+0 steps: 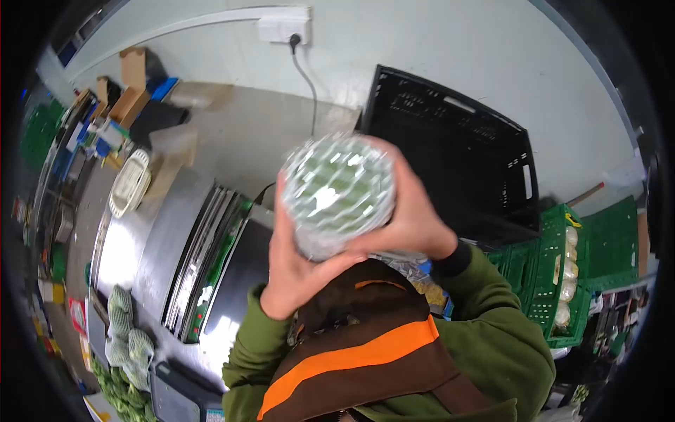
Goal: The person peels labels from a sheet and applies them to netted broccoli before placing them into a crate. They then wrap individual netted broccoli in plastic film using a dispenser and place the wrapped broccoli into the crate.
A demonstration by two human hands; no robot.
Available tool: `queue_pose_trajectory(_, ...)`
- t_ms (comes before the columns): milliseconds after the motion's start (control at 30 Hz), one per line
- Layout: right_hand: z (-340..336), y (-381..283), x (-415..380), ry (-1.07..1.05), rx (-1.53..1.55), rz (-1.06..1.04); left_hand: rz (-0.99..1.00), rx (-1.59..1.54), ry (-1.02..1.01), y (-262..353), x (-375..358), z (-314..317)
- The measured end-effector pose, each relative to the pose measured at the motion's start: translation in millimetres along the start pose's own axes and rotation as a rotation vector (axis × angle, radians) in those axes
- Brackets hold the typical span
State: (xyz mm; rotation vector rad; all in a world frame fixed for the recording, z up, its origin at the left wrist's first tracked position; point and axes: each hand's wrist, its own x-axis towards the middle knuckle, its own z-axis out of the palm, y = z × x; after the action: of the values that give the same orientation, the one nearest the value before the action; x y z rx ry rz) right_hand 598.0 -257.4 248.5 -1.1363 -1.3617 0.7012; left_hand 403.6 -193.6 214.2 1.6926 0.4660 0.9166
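Both hands hold up a round, pale green item wrapped in clear shiny film [339, 186], with a white mesh pattern showing across it. It looks like produce in a foam net, but its exact kind is hard to make out. My left hand [290, 271] grips its left side and underside, thumb stretched along the bottom. Around the right side curls my right hand [411, 214], its thumb on the lower edge. The fingers behind the item are hidden. Below it is the brown apron with an orange band [351, 359].
A steel wrapping station [165, 243] with a slotted section stands at left. Netted green produce [126, 337] lies near a dark scale-like device [172, 397]. A large black crate [450, 155] leans on the wall. Green crates [562, 281] at right hold pale round items. A cable hangs from the socket [285, 29].
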Motion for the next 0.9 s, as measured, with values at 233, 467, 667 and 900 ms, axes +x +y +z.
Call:
queue_pose_trajectory(233,-175,110,49,0.507,0.043,0.192,0.193,0.840,-0.144,-68,68,72)
queue_pose_trajectory(467,-219,302,91,0.522,-0.257,0.238,0.071,0.712,-0.201,-103,66,86)
queue_pose_trajectory(667,-229,352,94,0.428,-0.200,0.293,-0.022,0.645,-0.262,-94,73,78)
queue_pose_trajectory(900,-241,323,90,0.297,-0.543,0.297,-0.017,0.517,-0.181,-82,54,41)
